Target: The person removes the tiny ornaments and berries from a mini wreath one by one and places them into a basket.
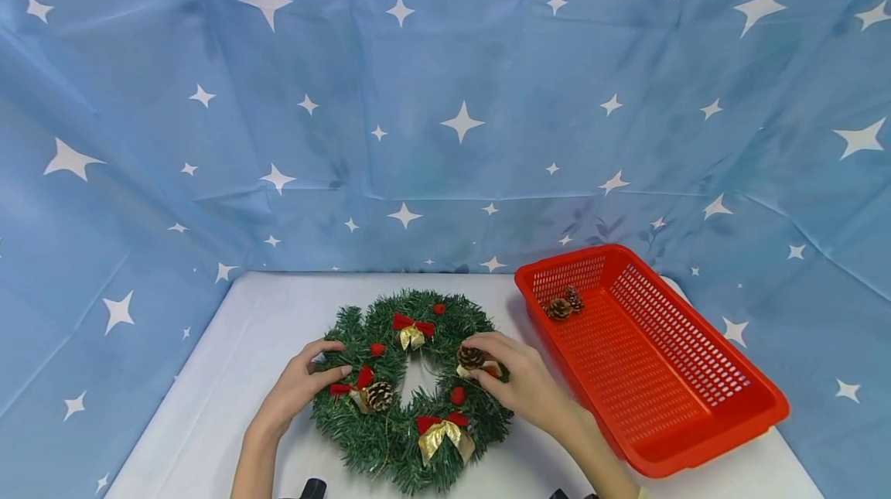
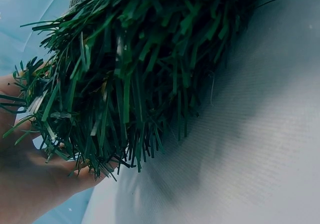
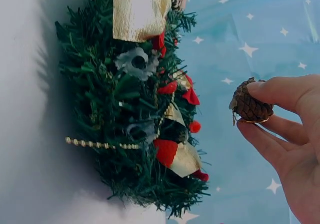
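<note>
A green wreath (image 1: 379,445) with red-and-gold bows (image 1: 445,437) and red berries (image 1: 457,396) lies on the table. At its left edge, my left hand (image 1: 295,384) grips the greenery between thumb and fingers; the left wrist view shows the fingers partly hidden by the needles. My right hand (image 1: 525,383) pinches a brown pine cone (image 3: 252,104) between thumb and fingers, over the wreath's right side. The right wrist view shows the cone apart from the greenery, a thin gold loop (image 3: 252,120) at its base. Another pine cone (image 1: 379,396) sits by the left bow.
To the right stands a red plastic basket (image 1: 696,452), tilted in view, with small pine cones (image 1: 559,309) in its far left corner. A white cloth (image 1: 230,375) covers the table. Behind hangs a blue curtain (image 1: 445,58) with white stars.
</note>
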A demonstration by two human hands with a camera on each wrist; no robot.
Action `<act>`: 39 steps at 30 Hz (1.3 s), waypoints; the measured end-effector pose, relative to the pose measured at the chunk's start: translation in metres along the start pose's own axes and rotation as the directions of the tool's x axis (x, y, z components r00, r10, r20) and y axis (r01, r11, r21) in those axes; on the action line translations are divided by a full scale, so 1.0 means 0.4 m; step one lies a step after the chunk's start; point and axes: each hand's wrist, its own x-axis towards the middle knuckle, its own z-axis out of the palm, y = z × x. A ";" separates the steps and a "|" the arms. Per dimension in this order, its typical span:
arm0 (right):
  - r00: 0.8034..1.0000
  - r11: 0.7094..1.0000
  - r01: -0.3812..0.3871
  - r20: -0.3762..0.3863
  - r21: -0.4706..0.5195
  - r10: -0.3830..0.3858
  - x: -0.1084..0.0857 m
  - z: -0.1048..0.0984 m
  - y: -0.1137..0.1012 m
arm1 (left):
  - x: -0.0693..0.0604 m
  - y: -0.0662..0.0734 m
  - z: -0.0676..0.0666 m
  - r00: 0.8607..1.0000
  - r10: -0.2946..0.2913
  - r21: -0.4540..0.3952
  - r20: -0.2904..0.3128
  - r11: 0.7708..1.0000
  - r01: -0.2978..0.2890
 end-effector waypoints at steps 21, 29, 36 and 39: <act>1.000 0.999 0.005 0.007 -0.035 -0.005 0.002 -0.058 0.013 | 0.002 -0.002 0.000 1.000 -0.003 -0.002 0.004 1.000 0.003; 1.000 0.999 0.005 0.009 -0.050 -0.005 0.003 -0.085 0.021 | 0.003 -0.001 0.001 1.000 -0.001 -0.009 0.005 1.000 0.001; 1.000 0.996 -0.023 0.000 -0.088 0.023 0.006 -0.109 0.023 | 0.003 -0.003 0.000 1.000 -0.003 -0.003 0.004 1.000 0.003; 0.999 0.995 -0.045 0.003 -0.086 0.045 0.006 -0.121 0.025 | 0.002 -0.005 -0.001 1.000 -0.002 -0.001 0.002 1.000 0.002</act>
